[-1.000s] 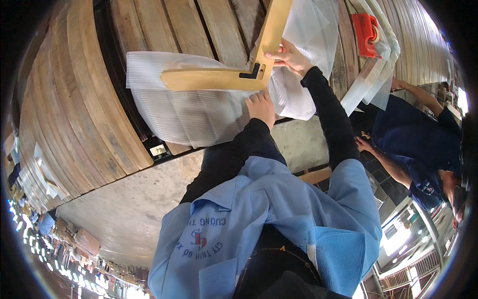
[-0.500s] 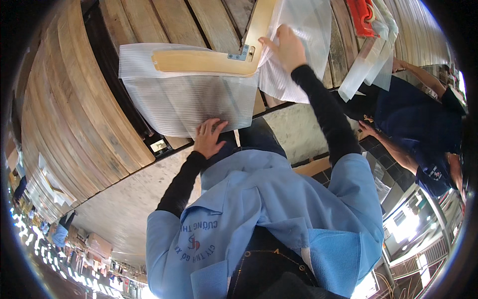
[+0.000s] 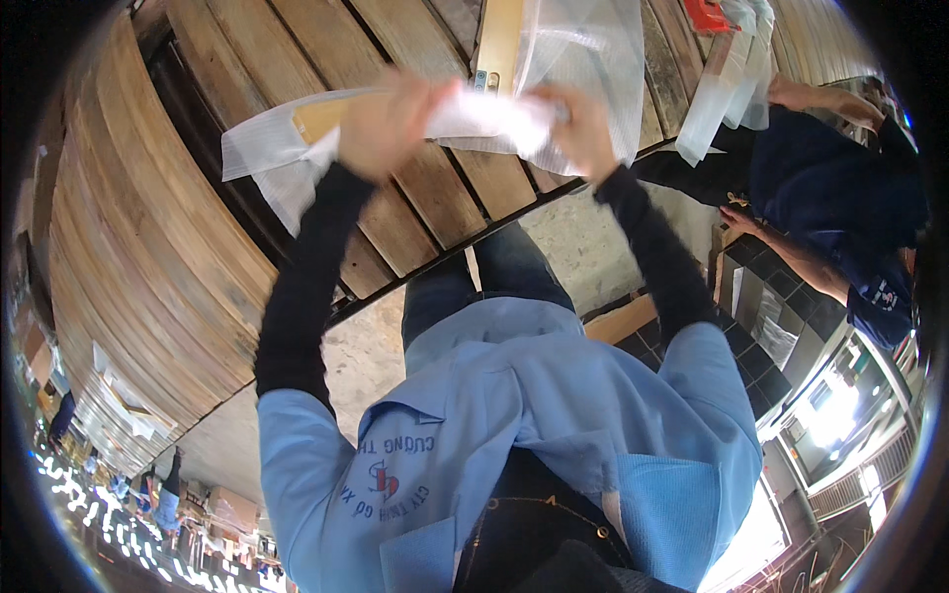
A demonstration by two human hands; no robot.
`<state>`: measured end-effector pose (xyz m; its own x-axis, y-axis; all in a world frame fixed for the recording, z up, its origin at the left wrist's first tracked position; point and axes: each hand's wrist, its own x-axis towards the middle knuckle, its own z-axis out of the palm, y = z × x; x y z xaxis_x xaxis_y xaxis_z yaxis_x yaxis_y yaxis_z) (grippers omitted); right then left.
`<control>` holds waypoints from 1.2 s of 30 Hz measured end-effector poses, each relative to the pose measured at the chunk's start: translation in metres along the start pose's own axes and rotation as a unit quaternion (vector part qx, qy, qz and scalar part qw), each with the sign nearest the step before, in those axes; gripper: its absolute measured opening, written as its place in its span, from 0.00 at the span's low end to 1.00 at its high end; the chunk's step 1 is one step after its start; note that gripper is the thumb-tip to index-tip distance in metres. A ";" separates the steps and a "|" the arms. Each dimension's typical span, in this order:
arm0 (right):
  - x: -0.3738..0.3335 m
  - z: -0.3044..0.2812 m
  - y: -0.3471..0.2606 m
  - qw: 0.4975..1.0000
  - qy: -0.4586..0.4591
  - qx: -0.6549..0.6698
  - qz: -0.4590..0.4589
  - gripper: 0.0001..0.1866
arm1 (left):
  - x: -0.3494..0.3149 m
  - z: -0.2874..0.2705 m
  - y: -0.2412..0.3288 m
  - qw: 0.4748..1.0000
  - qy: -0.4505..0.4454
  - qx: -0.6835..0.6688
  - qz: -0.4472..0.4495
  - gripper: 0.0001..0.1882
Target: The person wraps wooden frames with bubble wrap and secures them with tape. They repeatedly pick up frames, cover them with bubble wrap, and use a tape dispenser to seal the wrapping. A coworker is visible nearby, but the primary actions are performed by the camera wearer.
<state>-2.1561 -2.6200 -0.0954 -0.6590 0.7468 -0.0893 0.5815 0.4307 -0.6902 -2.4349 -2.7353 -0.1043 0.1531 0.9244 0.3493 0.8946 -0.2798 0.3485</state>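
On the slatted table lies an L-shaped pale wooden piece (image 3: 501, 40) with a small metal bracket (image 3: 481, 82) at its corner. A white translucent foam sheet (image 3: 259, 140) is folded up over its left arm and hides most of it. My left hand (image 3: 384, 128), blurred by motion, grips the raised edge of that sheet. Close to the corner, my right hand (image 3: 583, 133) is also blurred and pinches the white sheet at its other end. More foam (image 3: 598, 49) spreads beside the upright arm, right of the bracket.
The table top is made of wooden slats (image 3: 148, 208) with dark gaps. A red tape dispenser (image 3: 707, 15) and strips of clear plastic (image 3: 710, 109) lie at the far right. A co-worker in a dark shirt (image 3: 820, 188) stands close on the right, one arm reaching to the table.
My left hand has risen from the near edge of the foam, lifting and folding it over the wooden piece's left arm. My right hand has come slightly down and closed on the foam.
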 end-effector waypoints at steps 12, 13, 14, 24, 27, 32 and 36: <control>0.055 0.133 -0.054 0.953 0.001 -0.218 -0.208 0.35 | 0.090 0.076 -0.101 0.992 0.105 -0.021 -0.074 0.10; 0.062 0.131 -0.059 0.962 -0.062 -0.214 -0.160 0.36 | 0.086 0.066 -0.086 0.969 0.225 -0.016 -0.100 0.11; 0.066 0.133 -0.057 0.964 -0.086 -0.203 -0.146 0.35 | 0.080 0.051 -0.067 0.931 0.343 -0.011 -0.121 0.12; 0.070 0.118 -0.046 0.972 -0.060 -0.105 -0.202 0.36 | -0.091 0.064 0.022 0.405 0.368 -0.615 -0.567 0.30; 0.058 0.110 -0.057 0.981 -0.007 -0.036 -0.189 0.34 | -0.059 0.034 0.016 0.461 0.417 -0.587 -0.518 0.33; 0.088 0.060 -0.074 0.917 -0.289 0.260 -0.085 0.60 | -0.038 -0.010 0.057 0.691 0.348 -0.406 -0.486 0.31; 0.144 0.042 -0.113 0.885 -0.211 0.354 -0.218 0.56 | -0.030 -0.026 0.090 0.776 0.216 -0.382 -0.454 0.28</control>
<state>-2.3367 -2.5821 -0.0606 -0.9535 0.2672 0.1390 -0.1179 0.0937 -0.9886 -2.3698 -2.7950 -0.0606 -0.6966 0.7038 -0.1393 0.0176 0.2108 0.9774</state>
